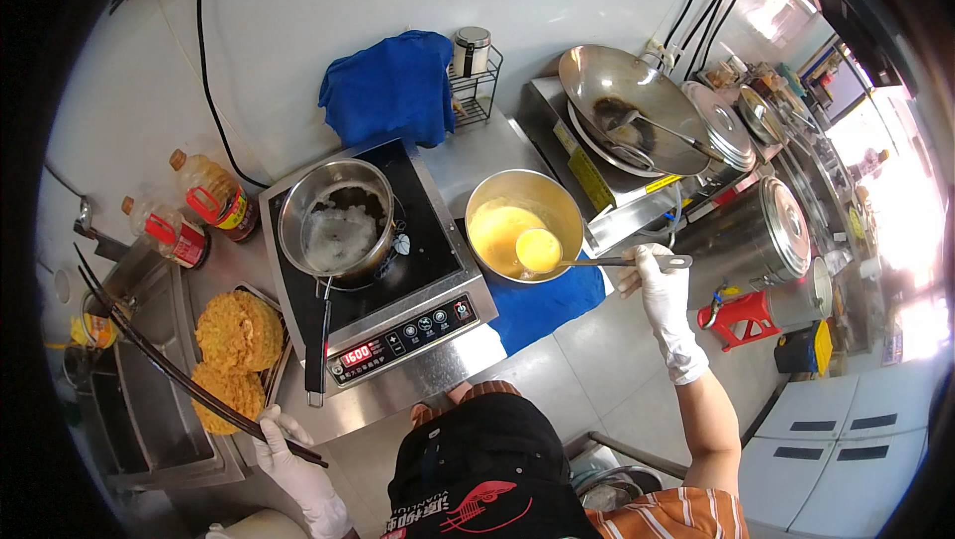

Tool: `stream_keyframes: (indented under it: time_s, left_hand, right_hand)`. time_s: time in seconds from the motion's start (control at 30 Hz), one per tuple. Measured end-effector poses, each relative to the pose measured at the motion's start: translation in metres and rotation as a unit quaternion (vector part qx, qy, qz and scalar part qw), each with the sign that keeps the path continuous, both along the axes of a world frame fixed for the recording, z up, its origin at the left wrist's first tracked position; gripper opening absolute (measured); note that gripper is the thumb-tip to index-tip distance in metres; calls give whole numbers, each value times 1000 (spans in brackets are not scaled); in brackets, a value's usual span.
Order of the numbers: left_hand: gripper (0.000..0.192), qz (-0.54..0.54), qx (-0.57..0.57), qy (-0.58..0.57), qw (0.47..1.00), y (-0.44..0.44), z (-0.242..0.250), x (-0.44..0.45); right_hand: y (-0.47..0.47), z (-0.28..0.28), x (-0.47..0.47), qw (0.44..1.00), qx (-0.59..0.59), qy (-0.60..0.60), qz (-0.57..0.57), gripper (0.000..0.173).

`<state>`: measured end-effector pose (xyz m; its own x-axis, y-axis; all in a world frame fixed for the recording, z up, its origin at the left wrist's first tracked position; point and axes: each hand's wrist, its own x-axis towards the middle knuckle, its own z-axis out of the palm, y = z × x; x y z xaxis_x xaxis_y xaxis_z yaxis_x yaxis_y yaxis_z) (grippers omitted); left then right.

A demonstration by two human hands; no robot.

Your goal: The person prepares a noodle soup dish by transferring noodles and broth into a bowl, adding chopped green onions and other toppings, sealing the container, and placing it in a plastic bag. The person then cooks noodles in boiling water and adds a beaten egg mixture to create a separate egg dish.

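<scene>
My gloved right hand (656,278) holds the handle of a metal ladle (539,249), its bowl full of yellow liquid, over a steel pot (563,192) of the same liquid. Long dark chopsticks (168,367) are gripped in my gloved left hand (280,438), pointing up and left. Between the hands, a long-handled saucepan (298,259) with bubbling, foamy liquid stands on an induction cooktop (440,241). Round golden fried cakes (239,330) sit on a rack tray (280,367) left of the cooktop.
A blue cloth (548,308) lies under the steel pot. Farther right are a wok (656,106) with a spatula and a tall lidded stockpot (739,233). Two oil bottles (216,200) stand back left, near a sink (142,405). Another blue cloth (388,88) hangs beside a wire rack (477,91).
</scene>
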<state>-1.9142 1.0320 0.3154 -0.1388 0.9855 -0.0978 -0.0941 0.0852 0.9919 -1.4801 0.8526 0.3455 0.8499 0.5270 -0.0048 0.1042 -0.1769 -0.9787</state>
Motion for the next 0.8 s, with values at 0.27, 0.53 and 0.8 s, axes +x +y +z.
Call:
stream_keyframes:
  time_s: [0.27,0.53,0.8]
  left_hand:
    - [27,-38,15,-12,999,4,-11,-28]
    - [26,-49,-1,-36,998,7,-16,-46]
    - [24,-66,24,-37,997,13,-17,-56]
  right_hand:
    - [-20,12,-17,999,-10,-21,-30,29]
    - [-39,22,-33,996,-35,-25,-74,27]
    - [-44,39,-52,994,-53,-41,-83,27]
